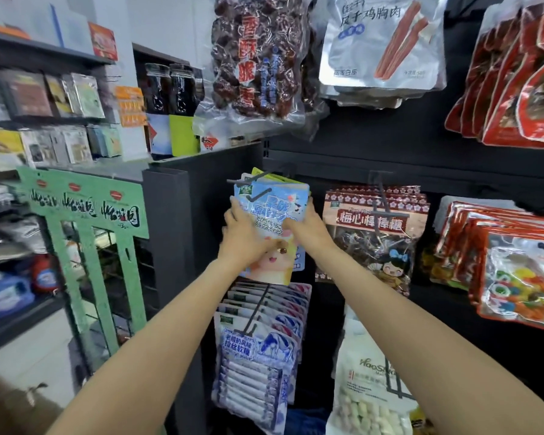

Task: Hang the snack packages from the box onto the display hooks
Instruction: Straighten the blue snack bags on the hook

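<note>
A light blue snack package with a cartoon face hangs at the front of a stack on a black display hook in the middle of the dark rack. My left hand grips its left edge and my right hand grips its right edge, both at mid-height of the pack. The hook's tip pokes out over the top of the pack. The box is out of view.
Blue-and-white candy packs hang directly below. Plum lollipop bags hang to the right, red bags farther right. Date bags and chicken strips hang above. A green stand is at left.
</note>
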Demonstrator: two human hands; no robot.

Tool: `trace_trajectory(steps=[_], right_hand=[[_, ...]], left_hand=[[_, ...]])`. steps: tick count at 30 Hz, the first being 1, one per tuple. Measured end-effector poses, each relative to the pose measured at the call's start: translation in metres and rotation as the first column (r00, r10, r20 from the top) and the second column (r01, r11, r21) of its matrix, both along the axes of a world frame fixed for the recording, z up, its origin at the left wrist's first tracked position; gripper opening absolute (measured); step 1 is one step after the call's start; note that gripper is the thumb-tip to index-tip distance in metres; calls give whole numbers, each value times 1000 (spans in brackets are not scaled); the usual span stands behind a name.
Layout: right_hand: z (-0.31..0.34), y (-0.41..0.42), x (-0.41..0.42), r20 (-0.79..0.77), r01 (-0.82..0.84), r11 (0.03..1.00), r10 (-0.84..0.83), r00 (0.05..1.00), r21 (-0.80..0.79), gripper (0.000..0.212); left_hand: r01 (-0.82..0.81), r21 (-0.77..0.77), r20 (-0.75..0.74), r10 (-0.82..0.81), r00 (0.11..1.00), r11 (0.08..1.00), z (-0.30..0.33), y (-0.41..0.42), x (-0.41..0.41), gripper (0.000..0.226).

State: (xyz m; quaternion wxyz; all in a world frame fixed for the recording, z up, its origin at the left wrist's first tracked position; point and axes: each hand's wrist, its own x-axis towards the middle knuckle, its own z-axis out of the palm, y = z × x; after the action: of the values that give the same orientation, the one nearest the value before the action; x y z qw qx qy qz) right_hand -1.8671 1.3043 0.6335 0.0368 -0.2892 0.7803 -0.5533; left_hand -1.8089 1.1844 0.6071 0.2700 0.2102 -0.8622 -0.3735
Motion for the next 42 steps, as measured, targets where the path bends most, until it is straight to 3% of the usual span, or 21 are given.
trace_trajectory(steps=[4, 8, 12, 17, 22, 26, 29, 31, 34, 37, 39, 42], right_hand=[[7, 1, -10, 58, 29, 991, -22, 998, -129, 47], [12, 0, -14, 4, 65, 980, -66, 998, -188, 69], [12, -9, -14, -205, 138, 989, -125, 971, 48, 95], [18, -18, -22, -404, 225, 948, -118, 907, 227, 90], [24, -29, -32, -315, 234, 915, -128, 941, 329, 88], [34, -29, -41, -226, 190, 930, -121, 967, 315, 94], [37, -29, -48, -199, 185, 921, -122, 972, 342, 97], [36, -34, -51, -254, 230, 894, -137, 957, 384, 97], [29, -40, -52, -423, 329, 830, -125, 897, 451, 93], [25, -40, -52, -600, 427, 793, -98, 794, 435, 82], [25, -39, -53, -666, 442, 791, -58, 743, 423, 77], [26, -39, -55, -672, 417, 787, -4, 740, 454, 74]], left_hand=[[17, -77, -14, -18, 1000, 997, -13, -7, -1, 135], [86, 80, -192, -69, 979, 993, -4, -14, -9, 133], [95, 107, -169, -76, 983, 990, 9, -21, -23, 135], [70, 32, -33, -68, 997, 997, 20, -23, -42, 138], [98, 38, -47, -96, 994, 994, 22, -28, -55, 146], [189, 34, -35, -187, 982, 981, 27, -41, -62, 147], [141, -184, -52, -153, 987, 973, 38, -54, -70, 139], [92, -451, 78, -64, 995, 888, 46, -63, -75, 121], [107, -753, 238, 118, 964, 650, 60, -73, -81, 85], [186, -849, 270, 104, 957, 494, 73, -73, -85, 59], [216, -869, 290, 104, 951, 445, 77, -73, -88, 57], [219, -895, 296, 150, 943, 389, 78, -76, -95, 62]])
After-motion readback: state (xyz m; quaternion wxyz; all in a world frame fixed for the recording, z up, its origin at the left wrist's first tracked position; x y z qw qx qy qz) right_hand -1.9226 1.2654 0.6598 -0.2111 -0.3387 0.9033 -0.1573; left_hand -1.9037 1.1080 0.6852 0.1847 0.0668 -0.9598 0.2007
